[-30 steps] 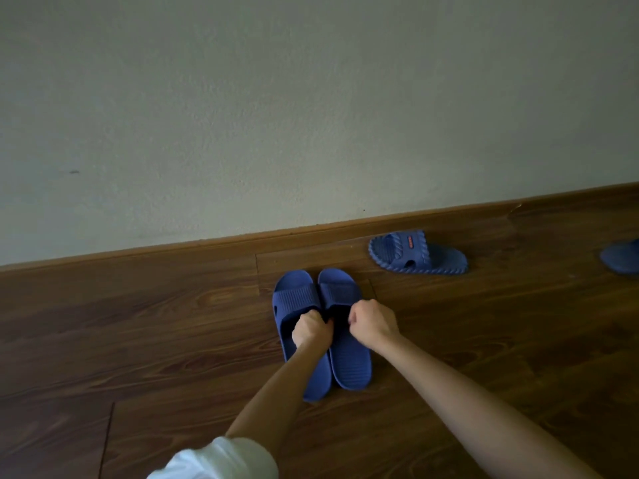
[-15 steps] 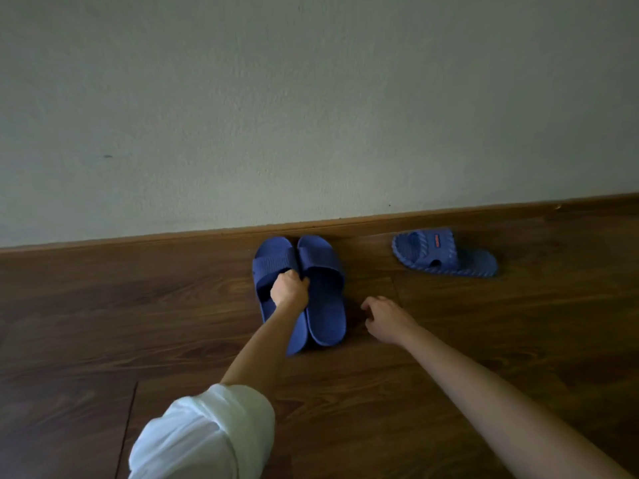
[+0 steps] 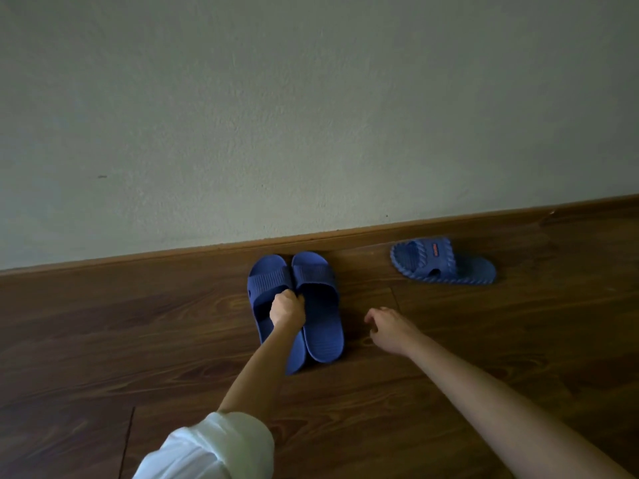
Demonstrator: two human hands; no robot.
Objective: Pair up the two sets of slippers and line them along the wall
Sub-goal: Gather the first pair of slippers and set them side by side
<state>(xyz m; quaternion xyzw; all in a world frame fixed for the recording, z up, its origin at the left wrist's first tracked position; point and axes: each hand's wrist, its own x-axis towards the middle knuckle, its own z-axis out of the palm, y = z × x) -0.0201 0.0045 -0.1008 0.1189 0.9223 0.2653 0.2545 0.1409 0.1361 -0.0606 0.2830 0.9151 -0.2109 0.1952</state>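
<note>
Two plain dark-blue slippers lie side by side on the wooden floor, toes against the skirting board: the left slipper (image 3: 264, 283) and the right slipper (image 3: 320, 305). My left hand (image 3: 287, 307) is closed on the inner edges of their straps where the two meet. My right hand (image 3: 389, 328) hovers over the floor just right of the pair, fingers loosely apart, holding nothing. A third slipper (image 3: 442, 261), blue with a ridged rim and a small red label, lies alone further right, turned sideways near the wall.
The pale wall (image 3: 311, 115) meets the floor at a brown skirting board (image 3: 449, 226) that runs across the view. Dark wooden floorboards (image 3: 138, 340) spread to the left and in front of the slippers.
The plain pair has slid up to the skirting board. My right hand has let go of the right slipper and moved off to its right; my left hand keeps its grip.
</note>
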